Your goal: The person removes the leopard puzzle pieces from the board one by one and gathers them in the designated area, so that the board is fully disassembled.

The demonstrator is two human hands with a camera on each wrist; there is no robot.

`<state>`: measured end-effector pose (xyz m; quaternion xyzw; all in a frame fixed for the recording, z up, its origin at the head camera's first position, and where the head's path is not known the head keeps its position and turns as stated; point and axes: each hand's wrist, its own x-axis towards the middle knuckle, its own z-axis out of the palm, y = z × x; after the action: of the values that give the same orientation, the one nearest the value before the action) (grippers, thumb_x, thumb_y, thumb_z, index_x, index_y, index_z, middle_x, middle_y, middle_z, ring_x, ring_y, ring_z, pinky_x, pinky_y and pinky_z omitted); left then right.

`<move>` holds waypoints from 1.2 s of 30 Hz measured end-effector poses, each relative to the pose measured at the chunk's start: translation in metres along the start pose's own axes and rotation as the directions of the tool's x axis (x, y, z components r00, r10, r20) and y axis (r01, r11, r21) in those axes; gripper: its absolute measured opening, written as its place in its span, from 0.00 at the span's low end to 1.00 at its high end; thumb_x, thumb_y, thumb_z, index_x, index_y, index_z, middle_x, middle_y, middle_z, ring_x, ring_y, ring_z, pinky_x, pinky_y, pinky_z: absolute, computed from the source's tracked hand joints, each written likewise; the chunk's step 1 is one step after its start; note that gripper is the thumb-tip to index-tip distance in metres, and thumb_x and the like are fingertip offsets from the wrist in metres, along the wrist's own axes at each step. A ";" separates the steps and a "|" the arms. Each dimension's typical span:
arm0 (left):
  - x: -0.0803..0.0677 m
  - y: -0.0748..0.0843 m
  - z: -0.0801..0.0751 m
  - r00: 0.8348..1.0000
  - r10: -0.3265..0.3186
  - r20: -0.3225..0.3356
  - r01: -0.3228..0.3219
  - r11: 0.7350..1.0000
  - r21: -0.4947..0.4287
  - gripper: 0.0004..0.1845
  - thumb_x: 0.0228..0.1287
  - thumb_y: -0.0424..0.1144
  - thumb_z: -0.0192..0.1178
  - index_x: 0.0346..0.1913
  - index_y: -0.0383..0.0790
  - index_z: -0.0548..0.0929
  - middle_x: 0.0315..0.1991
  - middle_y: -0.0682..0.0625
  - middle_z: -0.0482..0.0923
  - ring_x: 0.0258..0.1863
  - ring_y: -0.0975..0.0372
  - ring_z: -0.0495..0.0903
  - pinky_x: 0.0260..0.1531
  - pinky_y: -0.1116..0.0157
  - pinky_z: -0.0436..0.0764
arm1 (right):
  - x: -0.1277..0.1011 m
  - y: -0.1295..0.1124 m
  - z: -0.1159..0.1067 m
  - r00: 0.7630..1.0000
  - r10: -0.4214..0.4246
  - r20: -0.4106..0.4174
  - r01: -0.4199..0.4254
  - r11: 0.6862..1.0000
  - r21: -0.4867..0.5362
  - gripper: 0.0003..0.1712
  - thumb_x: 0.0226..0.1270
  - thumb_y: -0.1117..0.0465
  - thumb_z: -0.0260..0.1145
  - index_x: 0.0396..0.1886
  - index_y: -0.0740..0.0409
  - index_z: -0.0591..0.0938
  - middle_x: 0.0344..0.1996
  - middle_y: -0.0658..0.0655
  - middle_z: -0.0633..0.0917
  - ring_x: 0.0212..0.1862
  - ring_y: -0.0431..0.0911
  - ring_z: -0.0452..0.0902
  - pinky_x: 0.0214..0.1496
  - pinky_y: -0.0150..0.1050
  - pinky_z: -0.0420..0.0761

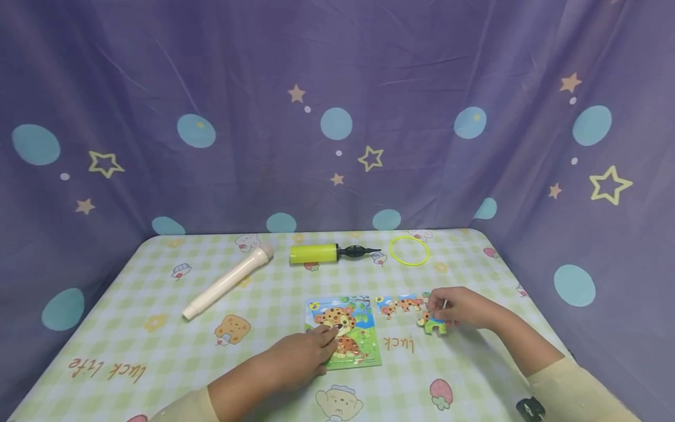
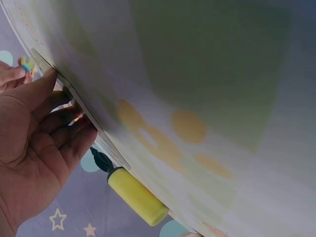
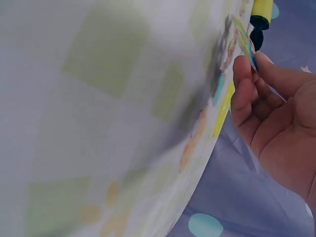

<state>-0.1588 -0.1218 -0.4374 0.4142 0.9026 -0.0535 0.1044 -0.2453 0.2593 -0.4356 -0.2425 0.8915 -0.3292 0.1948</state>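
A leopard puzzle board [image 1: 364, 328] lies flat on the checked tablecloth near the front middle. My left hand [image 1: 328, 334] rests on its left part, with relaxed fingers [image 2: 74, 131] touching the board's edge [image 2: 81, 106]. To the right of the board my right hand [image 1: 437, 313] pinches a green and blue puzzle piece [image 1: 435, 326] between thumb and fingers. The right wrist view shows that piece [image 3: 245, 43] tilted up against the cloth. A short row of joined loose pieces [image 1: 402, 305] lies just left of the right hand.
At the back of the table lie a yellow hand pump [image 1: 321, 253] with a black nozzle, a thin yellow ring [image 1: 409, 251] and a cream tube [image 1: 229, 281] lying slantwise at the left. A purple star-patterned curtain encloses the table [image 1: 158, 351].
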 end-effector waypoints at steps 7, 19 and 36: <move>0.000 0.000 0.002 1.000 0.006 -0.020 -0.006 1.000 -0.010 0.30 0.67 0.52 0.50 0.69 0.44 0.63 0.71 0.47 0.54 0.68 0.54 0.56 0.59 0.59 0.69 | 0.002 0.002 0.006 0.999 0.006 -0.054 -0.013 0.991 -0.130 0.06 0.63 0.67 0.61 0.34 0.51 0.78 0.30 0.49 0.79 0.29 0.44 0.75 0.29 0.37 0.76; 0.001 0.000 0.002 1.000 -0.002 -0.016 0.002 1.000 -0.014 0.30 0.68 0.52 0.49 0.69 0.45 0.63 0.71 0.47 0.53 0.69 0.54 0.55 0.60 0.59 0.68 | -0.002 0.007 0.004 0.994 0.083 -0.070 -0.090 0.991 -0.101 0.19 0.62 0.66 0.63 0.51 0.56 0.70 0.34 0.52 0.78 0.30 0.44 0.75 0.34 0.40 0.73; 0.000 0.000 0.001 1.000 -0.017 -0.011 0.016 1.000 -0.024 0.29 0.68 0.52 0.49 0.69 0.45 0.63 0.71 0.48 0.53 0.69 0.54 0.55 0.60 0.59 0.68 | 0.003 0.015 0.003 0.988 0.089 -0.124 -0.111 0.978 -0.179 0.24 0.54 0.63 0.70 0.50 0.57 0.71 0.30 0.50 0.77 0.31 0.42 0.71 0.35 0.40 0.73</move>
<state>-0.1586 -0.1220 -0.4379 0.4057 0.9071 -0.0414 0.1040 -0.2512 0.2664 -0.4485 -0.1949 0.9391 -0.2481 0.1359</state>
